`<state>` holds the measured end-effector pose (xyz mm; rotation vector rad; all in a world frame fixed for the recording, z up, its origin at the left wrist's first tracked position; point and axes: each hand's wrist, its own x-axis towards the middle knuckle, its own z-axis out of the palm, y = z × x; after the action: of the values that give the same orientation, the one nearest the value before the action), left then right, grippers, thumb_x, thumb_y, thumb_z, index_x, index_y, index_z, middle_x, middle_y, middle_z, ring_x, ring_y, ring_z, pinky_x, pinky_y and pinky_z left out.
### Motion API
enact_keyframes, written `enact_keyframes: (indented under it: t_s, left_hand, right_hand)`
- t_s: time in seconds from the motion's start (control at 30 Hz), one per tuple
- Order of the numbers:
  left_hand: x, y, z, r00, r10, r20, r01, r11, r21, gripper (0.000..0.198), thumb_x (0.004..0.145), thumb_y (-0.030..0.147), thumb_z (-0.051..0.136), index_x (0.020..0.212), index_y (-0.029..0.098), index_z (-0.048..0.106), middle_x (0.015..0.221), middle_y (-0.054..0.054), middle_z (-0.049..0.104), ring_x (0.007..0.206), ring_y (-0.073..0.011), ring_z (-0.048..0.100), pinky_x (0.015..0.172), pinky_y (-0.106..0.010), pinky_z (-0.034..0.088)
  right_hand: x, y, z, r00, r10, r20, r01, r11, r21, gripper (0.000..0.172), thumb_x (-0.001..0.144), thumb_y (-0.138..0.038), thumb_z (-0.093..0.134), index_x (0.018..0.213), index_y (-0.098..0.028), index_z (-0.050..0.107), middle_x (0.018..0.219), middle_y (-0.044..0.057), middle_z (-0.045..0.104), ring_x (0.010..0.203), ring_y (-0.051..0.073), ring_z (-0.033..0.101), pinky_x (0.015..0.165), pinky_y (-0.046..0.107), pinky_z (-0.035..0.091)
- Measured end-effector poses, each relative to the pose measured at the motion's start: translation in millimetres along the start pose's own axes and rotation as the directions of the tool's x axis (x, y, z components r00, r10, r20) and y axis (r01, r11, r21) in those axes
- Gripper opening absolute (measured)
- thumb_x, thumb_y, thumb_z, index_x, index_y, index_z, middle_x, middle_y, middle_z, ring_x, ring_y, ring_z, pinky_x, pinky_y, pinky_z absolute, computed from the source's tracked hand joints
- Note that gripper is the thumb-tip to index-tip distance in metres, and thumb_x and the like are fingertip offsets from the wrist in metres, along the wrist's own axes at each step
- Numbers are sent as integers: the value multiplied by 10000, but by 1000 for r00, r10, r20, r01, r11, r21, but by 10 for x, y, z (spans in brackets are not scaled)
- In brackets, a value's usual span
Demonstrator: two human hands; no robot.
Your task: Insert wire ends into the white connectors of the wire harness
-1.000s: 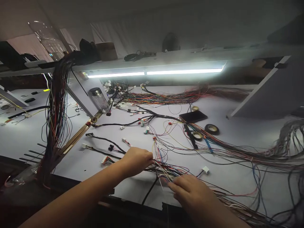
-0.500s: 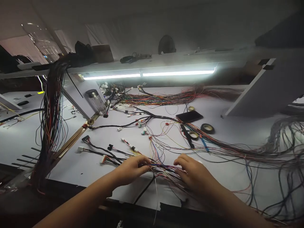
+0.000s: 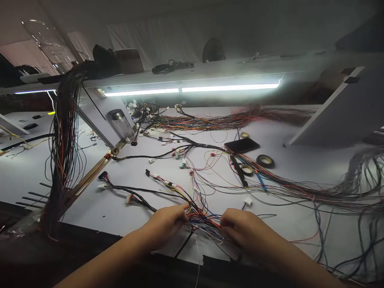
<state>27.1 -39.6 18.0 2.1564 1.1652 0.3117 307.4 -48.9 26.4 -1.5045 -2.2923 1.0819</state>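
Head camera, looking down: left hand (image 3: 168, 224) pinches the tangled wire bundle (image 3: 204, 220) at the near edge of the white bench (image 3: 120, 208), fingers clamped on it. Right hand (image 3: 243, 230) grips the same bundle from the other side, closed around the strands. White connector (image 3: 248, 201) lies just beyond the right hand; black phone (image 3: 241, 145) and tape roll (image 3: 265, 161) sit well back.

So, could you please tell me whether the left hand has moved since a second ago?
Yes. The left hand has drawn back toward the near edge of the table, farther from the phone, fingers still on the wire bundle.
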Motion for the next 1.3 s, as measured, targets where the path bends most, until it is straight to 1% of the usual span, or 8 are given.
enact_keyframes:
  t_s: [0.2, 0.43, 0.6, 0.77, 0.87, 1.0, 1.2, 1.3]
  left_hand:
    - [6, 13, 56, 988, 155, -19, -148, 965, 215, 241, 886, 80, 433, 1021, 217, 577, 1155, -66, 663, 944, -179, 635, 804, -274, 494]
    - [10, -142, -74, 960, 280, -17, -234, 831, 505, 251, 913, 86, 407, 791, 201, 595, 806, -20, 591, 688, -137, 526, 602, -239, 392]
    - [9, -329, -148, 902, 428, 59, -404, 786, 468, 243, 937, 124, 404, 910, 220, 625, 885, -47, 639, 789, -154, 579, 697, -257, 437]
    - [39, -211, -165, 988, 150, 30, -152, 939, 309, 246, 917, 296, 504, 1153, 235, 538, 998, -46, 672, 895, -183, 628, 774, -284, 474]
    - [98, -137, -169, 998, -45, 41, 29, 945, 324, 180, 955, 304, 424, 1024, 216, 565, 950, -28, 678, 869, -181, 636, 749, -284, 473]
    - [156, -119, -186, 996, -76, 45, 52, 919, 391, 220, 950, 300, 440, 797, 188, 553, 835, -45, 654, 799, -204, 615, 711, -301, 453]
    - [129, 20, -194, 986, -65, 155, -9, 900, 435, 154, 920, 306, 515, 877, 195, 612, 865, -45, 684, 825, -210, 639, 703, -277, 448]
    - [151, 54, -213, 974, -113, 198, 29, 922, 385, 166, 925, 248, 479, 948, 224, 642, 910, -39, 706, 853, -210, 653, 722, -269, 450]
  right_hand:
    - [133, -64, 71, 988, -6, 152, 25, 993, -119, 240, 812, -205, 518, 947, -277, 703, 852, 12, 731, 785, 201, 653, 623, 259, 371]
    - [115, -21, -41, 992, 58, 114, -38, 986, -164, 177, 849, -249, 500, 877, -258, 675, 874, 16, 718, 793, 202, 635, 617, 263, 345]
    - [48, 64, -135, 976, 146, 158, -78, 925, -372, 162, 862, -268, 483, 840, -236, 640, 851, 59, 707, 747, 246, 630, 552, 282, 263]
    - [83, 75, -179, 976, 134, 171, -40, 884, -466, 139, 877, -242, 486, 834, -226, 617, 835, 66, 700, 735, 240, 630, 533, 282, 222]
    - [20, 69, -143, 991, 26, 131, 40, 878, -477, 121, 877, -186, 477, 840, -219, 588, 821, 46, 685, 719, 218, 614, 541, 286, 234]
    - [-106, 71, -86, 985, -159, 70, 171, 816, -552, 190, 786, -53, 480, 847, -215, 560, 796, 37, 649, 688, 206, 580, 563, 304, 248]
    - [25, 299, -110, 998, -45, 34, 56, 848, -527, 103, 883, -182, 489, 844, -220, 576, 796, 34, 675, 709, 199, 593, 543, 287, 226]
    - [40, 312, -89, 994, -94, 50, 106, 855, -508, 107, 841, -134, 513, 846, -217, 580, 793, 23, 671, 698, 184, 587, 550, 282, 230]
